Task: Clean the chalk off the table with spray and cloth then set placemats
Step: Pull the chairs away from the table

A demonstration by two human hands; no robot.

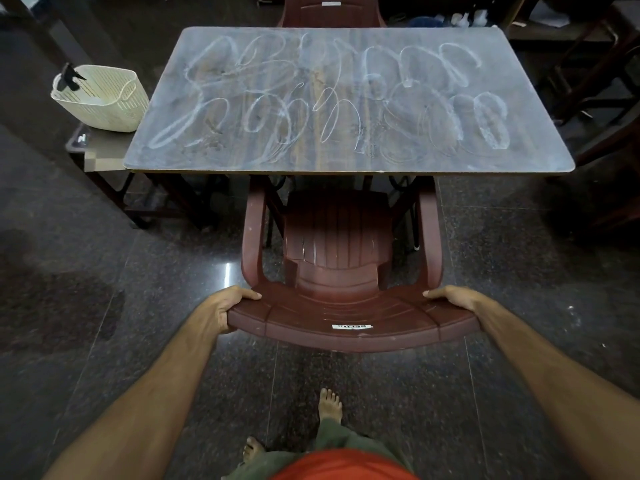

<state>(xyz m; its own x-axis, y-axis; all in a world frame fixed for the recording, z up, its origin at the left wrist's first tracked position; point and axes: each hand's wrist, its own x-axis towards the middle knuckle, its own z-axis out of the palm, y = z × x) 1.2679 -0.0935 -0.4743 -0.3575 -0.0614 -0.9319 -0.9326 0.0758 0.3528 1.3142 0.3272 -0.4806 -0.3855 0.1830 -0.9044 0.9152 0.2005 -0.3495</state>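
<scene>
A rectangular table (349, 161) stands ahead, its top covered in looping white chalk scribbles (332, 95). A maroon plastic chair (339, 244) sits tucked at its near side, seat partly under the tabletop. My left hand (227, 308) grips the left end of the chair's backrest top. On the right end my right hand (453, 299) grips the same backrest. A cream slatted basket (100, 98) stands on a low stand left of the table, with a black spray trigger (69, 77) sticking out of it. No cloth or placemats are visible.
A second maroon chair (332, 12) stands at the table's far side. Dark wooden furniture (595, 74) crowds the right. The low stand (100, 157) sits by the table's left edge. My bare feet (329, 407) stand on polished dark granite floor.
</scene>
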